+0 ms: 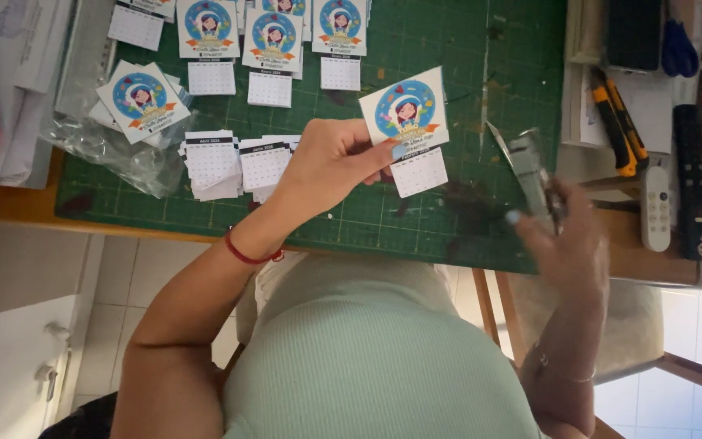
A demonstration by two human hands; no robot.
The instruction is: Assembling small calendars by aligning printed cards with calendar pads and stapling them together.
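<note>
My left hand (331, 162) pinches a small white card (406, 111) with a round blue cartoon picture, a little calendar pad (419, 171) hanging from its lower edge. It is held just above the green cutting mat (448, 57). My right hand (562, 244) grips a grey metal stapler (532, 175), blurred, raised to the right of the card and apart from it. A red string bracelet circles my left wrist.
Several finished picture cards with pads (272, 49) lie along the mat's far edge. Loose calendar pads (233, 162) and a clear plastic bag (115, 150) sit at the left. A yellow utility knife (619, 122), white remote (656, 207) and scissors (680, 49) lie on the right. Papers pile at far left.
</note>
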